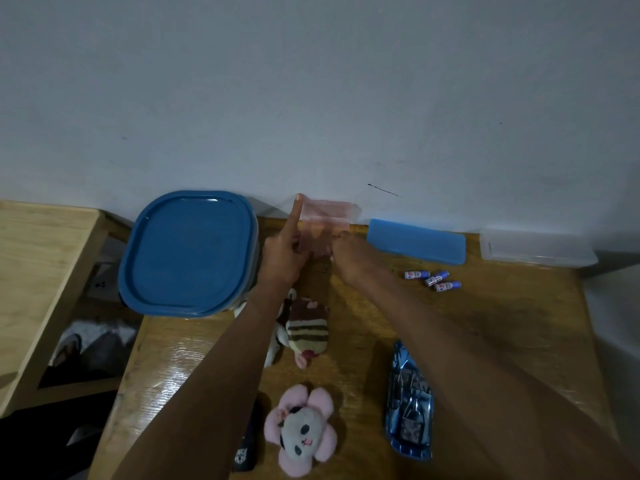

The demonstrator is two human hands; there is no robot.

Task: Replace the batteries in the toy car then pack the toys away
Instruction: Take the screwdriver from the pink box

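At the desk's far edge, we are holding a limp, light plastic bag [325,220] between left hand [284,251] and right hand [346,247], pinching its sides, with the toy car [410,403] lying near the front edge.

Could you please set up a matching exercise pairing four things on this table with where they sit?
Things:
1. batteries
2. toy car
3. blue-lidded box
4. pink bag

Places:
A. far left, by the wall
B. held up between both hands
C. near edge, right of the panda plush
D. right of the hands, in front of the blue lid

Pairs: 1-D, 2-C, 3-A, 4-B
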